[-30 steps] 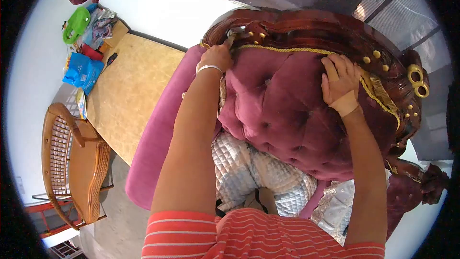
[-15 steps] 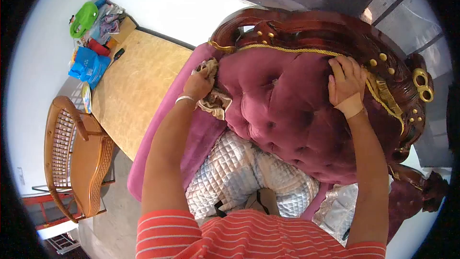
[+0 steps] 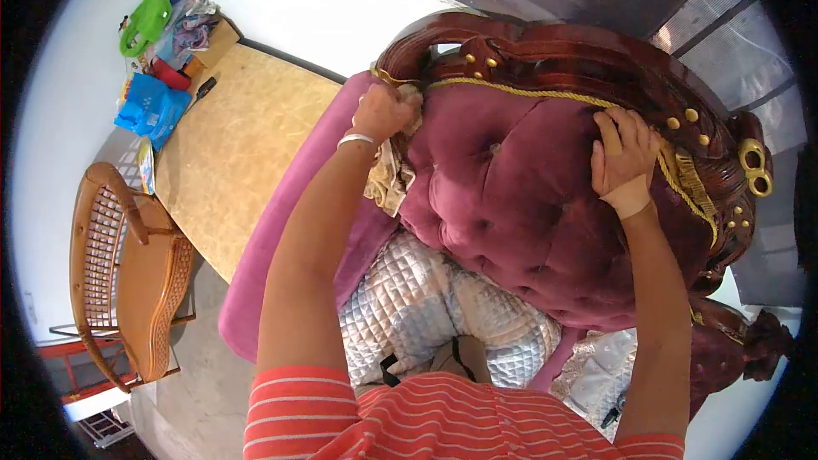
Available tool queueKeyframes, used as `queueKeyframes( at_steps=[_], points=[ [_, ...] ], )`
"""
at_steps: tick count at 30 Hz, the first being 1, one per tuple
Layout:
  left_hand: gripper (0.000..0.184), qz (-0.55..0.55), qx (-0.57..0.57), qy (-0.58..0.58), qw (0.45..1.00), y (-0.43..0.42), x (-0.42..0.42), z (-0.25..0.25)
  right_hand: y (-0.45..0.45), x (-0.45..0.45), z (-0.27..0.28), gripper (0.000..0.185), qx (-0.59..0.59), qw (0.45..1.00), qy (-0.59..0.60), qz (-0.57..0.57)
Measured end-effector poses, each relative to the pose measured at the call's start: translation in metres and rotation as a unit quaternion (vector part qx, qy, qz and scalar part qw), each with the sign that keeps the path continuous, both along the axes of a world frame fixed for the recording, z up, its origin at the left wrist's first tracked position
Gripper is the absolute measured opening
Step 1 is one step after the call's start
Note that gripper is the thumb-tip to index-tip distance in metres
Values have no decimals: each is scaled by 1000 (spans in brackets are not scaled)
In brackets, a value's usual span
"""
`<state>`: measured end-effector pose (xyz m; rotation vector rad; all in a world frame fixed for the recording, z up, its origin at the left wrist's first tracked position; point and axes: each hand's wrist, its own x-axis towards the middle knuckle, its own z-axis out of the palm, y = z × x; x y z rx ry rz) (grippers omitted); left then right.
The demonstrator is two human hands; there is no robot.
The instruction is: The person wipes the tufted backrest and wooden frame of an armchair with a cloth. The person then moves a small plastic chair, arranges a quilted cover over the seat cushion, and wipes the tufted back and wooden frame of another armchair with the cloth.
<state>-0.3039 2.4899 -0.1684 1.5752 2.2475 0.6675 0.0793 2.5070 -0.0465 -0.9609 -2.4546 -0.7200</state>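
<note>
A tufted burgundy velvet backrest (image 3: pixel 503 170) with a carved dark wood frame (image 3: pixel 562 51) fills the middle of the view, edged by a gold rope trim (image 3: pixel 511 88). My left hand (image 3: pixel 383 111) is closed on a crumpled beige and brown cloth (image 3: pixel 390 179), at the backrest's upper left corner beside the wood. Part of the cloth hangs below the hand along the velvet's left edge. My right hand (image 3: pixel 626 153) lies on the velvet near the upper right, fingers stretched out by the gold trim, holding nothing.
A pink padded armrest (image 3: pixel 281 238) runs along the left, beside a tan tabletop (image 3: pixel 247 136) bearing a blue bag (image 3: pixel 153 106) and a green basin (image 3: pixel 146 24). A wicker chair (image 3: pixel 141 281) stands lower left. Quilted fabric (image 3: pixel 409 298) lies below the backrest.
My left hand has moved up and right with the cloth, from the velvet's left side to the corner by the wood frame. My right hand stays at about the same spot.
</note>
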Motion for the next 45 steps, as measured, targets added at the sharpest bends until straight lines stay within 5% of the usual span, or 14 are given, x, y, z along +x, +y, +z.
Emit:
queueKeyframes(
  at_steps=[5, 8, 11, 14, 19, 25, 32, 41, 45],
  points=[
    [27, 8, 245, -17, 969, 12, 15, 6, 0, 1, 0, 39, 8, 1000, -4, -1],
    [24, 40, 342, -127, 930, 11, 30, 27, 2, -1, 0, 40, 16, 1000, -2, 4],
    [20, 23, 264, -135, 955, 26, 30, 9, -1, 0, 1, 40, 5, 1000, -6, 2],
    [40, -28, 295, 15, 955, 46, 51, -23, 1, 0, 1, 40, 12, 1000, -2, 8],
    [66, -75, 147, -38, 985, 31, 54, 17, 2, 2, -3, 41, 15, 1000, -9, -1],
    [63, -158, 389, -56, 906, 53, 56, -15, 1, 3, -5, 41, 4, 1000, -9, -3],
    [47, -149, 119, -123, 974, 90, 43, 7, 3, 1, -3, 40, 16, 1000, -15, -3],
    [65, -154, 208, 142, 956, 38, 44, 5, 3, 0, -2, 39, 19, 1000, -14, 0],
    [65, -112, 56, 131, 983, 35, 52, 29, 2, -1, -3, 39, 20, 1000, -21, -8]
  ],
)
